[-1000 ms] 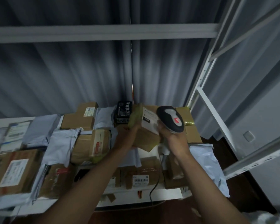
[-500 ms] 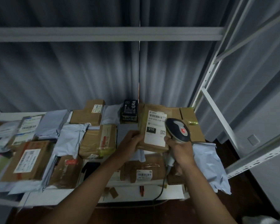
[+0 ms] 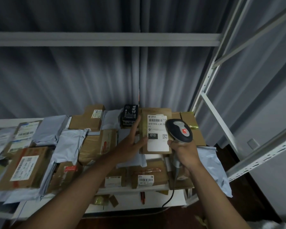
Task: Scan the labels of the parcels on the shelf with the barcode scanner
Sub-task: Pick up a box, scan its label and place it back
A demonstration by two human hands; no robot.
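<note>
While gripped, scanner [image 3: 179, 131] seemingly points leftward.

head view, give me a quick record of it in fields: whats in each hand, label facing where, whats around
left hand: holds the brown parcel by its left edge
right hand: grips the barcode scanner, head over the label's right side
label: white, faces the camera, barcode at top, "010" block lower down
scanner cable: hangs below the shelf edge
around: black box behind, grey mailers and cartons to the left

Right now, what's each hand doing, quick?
Left hand: holding the labelled cardboard parcel, thumb on its face.
Right hand: gripping the barcode scanner.
</note>
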